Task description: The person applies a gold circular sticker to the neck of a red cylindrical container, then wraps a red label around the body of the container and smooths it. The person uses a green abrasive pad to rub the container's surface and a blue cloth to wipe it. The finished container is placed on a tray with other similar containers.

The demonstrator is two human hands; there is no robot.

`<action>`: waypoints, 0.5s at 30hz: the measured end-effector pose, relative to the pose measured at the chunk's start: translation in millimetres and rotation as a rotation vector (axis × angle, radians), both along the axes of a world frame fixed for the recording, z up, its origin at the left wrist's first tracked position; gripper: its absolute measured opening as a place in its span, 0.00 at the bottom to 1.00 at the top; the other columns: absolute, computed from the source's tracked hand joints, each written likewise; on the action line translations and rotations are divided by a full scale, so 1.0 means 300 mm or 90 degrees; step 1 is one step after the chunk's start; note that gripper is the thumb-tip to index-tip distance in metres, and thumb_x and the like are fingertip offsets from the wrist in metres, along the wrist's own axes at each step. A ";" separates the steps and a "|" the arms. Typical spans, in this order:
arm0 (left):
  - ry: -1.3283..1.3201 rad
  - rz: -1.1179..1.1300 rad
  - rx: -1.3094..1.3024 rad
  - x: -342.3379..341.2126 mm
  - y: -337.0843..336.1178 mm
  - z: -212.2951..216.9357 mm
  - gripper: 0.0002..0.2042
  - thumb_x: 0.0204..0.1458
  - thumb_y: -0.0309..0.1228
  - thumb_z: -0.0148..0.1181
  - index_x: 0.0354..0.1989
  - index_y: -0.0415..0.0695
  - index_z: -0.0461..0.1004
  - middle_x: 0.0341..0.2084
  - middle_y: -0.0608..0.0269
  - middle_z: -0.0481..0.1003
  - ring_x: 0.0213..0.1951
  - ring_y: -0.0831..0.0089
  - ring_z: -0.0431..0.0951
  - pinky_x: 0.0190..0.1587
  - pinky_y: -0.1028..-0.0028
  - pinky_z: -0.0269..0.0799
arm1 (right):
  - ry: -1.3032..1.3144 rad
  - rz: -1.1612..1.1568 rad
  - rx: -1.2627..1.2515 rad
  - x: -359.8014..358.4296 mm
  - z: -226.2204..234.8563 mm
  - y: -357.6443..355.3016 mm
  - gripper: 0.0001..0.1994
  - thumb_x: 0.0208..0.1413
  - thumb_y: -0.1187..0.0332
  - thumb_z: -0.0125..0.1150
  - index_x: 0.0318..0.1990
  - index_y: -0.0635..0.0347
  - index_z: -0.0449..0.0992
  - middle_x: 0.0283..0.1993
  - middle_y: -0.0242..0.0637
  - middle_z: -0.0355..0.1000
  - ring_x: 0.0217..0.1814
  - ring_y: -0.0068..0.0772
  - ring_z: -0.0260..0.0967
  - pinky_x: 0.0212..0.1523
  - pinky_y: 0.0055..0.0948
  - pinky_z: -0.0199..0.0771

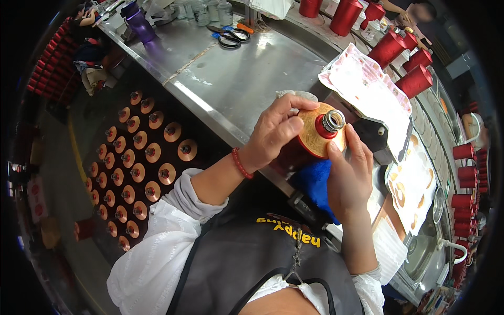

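Observation:
Between my hands, in front of my chest, is a dark red glass bottle (286, 158) with its threaded open mouth facing up. A gold ring-shaped label (312, 137) lies around the neck on its shoulder. My left hand (272, 131) is closed on the bottle's left side, thumb and fingers at the label's edge. The right hand (350, 176) rests its fingertips on the label's right edge and is also closed on the bottle. Much of the bottle's body is hidden by my hands. Just below it shows a blue cloth (313, 184).
Many red bottles with gold shoulders (152, 152) stand in rows at left. The metal table (247, 79) holds scissors (229, 38) and a purple drinking bottle (137, 23). At right are a label sheet (412, 184) and red bottles (415, 81) along a line.

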State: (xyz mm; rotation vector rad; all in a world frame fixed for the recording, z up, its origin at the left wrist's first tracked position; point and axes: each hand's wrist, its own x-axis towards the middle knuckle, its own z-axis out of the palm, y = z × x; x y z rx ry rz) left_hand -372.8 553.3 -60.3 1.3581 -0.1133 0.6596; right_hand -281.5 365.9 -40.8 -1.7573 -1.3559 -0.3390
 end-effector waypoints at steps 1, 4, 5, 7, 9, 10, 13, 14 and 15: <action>-0.011 -0.019 -0.023 0.001 0.006 0.011 0.20 0.63 0.37 0.53 0.59 0.38 0.65 0.54 0.53 0.70 0.58 0.70 0.71 0.63 0.69 0.64 | -0.002 -0.003 0.005 -0.002 -0.002 0.001 0.28 0.38 0.88 0.58 0.51 0.57 0.81 0.63 0.61 0.67 0.55 0.56 0.70 0.56 0.43 0.72; -0.018 -0.017 -0.036 0.021 -0.011 -0.020 0.20 0.62 0.39 0.55 0.57 0.40 0.65 0.53 0.58 0.69 0.54 0.73 0.71 0.58 0.71 0.66 | 0.000 -0.010 0.005 -0.005 -0.009 0.003 0.27 0.39 0.88 0.57 0.50 0.58 0.81 0.63 0.62 0.67 0.55 0.57 0.70 0.56 0.43 0.72; -0.030 -0.010 -0.036 0.023 -0.012 -0.032 0.19 0.62 0.40 0.56 0.55 0.41 0.66 0.52 0.60 0.68 0.52 0.75 0.71 0.56 0.72 0.67 | 0.003 -0.009 0.004 -0.006 -0.009 0.004 0.27 0.40 0.88 0.57 0.50 0.58 0.81 0.63 0.62 0.67 0.55 0.57 0.70 0.56 0.43 0.72; -0.025 -0.021 -0.037 0.022 -0.011 -0.024 0.19 0.61 0.39 0.56 0.55 0.42 0.66 0.52 0.60 0.68 0.52 0.75 0.70 0.55 0.72 0.67 | 0.008 -0.010 0.007 -0.007 -0.006 0.004 0.26 0.40 0.88 0.57 0.50 0.58 0.81 0.62 0.62 0.67 0.56 0.57 0.70 0.56 0.43 0.72; -0.017 -0.032 -0.044 0.020 -0.006 -0.021 0.19 0.61 0.38 0.56 0.55 0.42 0.65 0.52 0.59 0.67 0.53 0.74 0.70 0.56 0.72 0.67 | 0.011 -0.006 0.003 -0.004 -0.006 0.002 0.25 0.41 0.88 0.57 0.50 0.58 0.81 0.62 0.63 0.67 0.56 0.57 0.70 0.56 0.43 0.72; -0.012 -0.038 -0.049 0.020 -0.002 -0.022 0.19 0.60 0.37 0.57 0.56 0.42 0.65 0.52 0.59 0.67 0.53 0.73 0.70 0.56 0.72 0.67 | 0.010 -0.003 -0.003 0.002 -0.010 -0.001 0.25 0.41 0.87 0.57 0.50 0.58 0.81 0.62 0.63 0.67 0.56 0.57 0.70 0.56 0.43 0.72; -0.017 -0.021 -0.009 0.020 -0.012 -0.013 0.21 0.58 0.35 0.59 0.57 0.41 0.62 0.53 0.56 0.66 0.54 0.70 0.70 0.58 0.70 0.67 | 0.029 0.011 0.008 0.009 -0.017 0.003 0.25 0.42 0.87 0.57 0.51 0.59 0.80 0.63 0.63 0.66 0.56 0.57 0.70 0.57 0.43 0.71; -0.023 -0.010 0.014 0.020 -0.019 -0.011 0.22 0.57 0.34 0.60 0.57 0.41 0.61 0.54 0.55 0.66 0.55 0.69 0.70 0.59 0.69 0.67 | 0.047 0.011 0.000 0.009 -0.018 -0.002 0.24 0.45 0.85 0.58 0.53 0.59 0.79 0.63 0.59 0.66 0.58 0.53 0.69 0.58 0.41 0.70; -0.010 -0.019 0.001 0.017 -0.021 -0.009 0.23 0.57 0.35 0.61 0.57 0.40 0.61 0.54 0.54 0.65 0.55 0.69 0.70 0.59 0.69 0.67 | 0.065 0.012 -0.007 0.010 -0.018 -0.007 0.23 0.48 0.83 0.58 0.55 0.59 0.77 0.63 0.54 0.66 0.60 0.49 0.67 0.59 0.38 0.69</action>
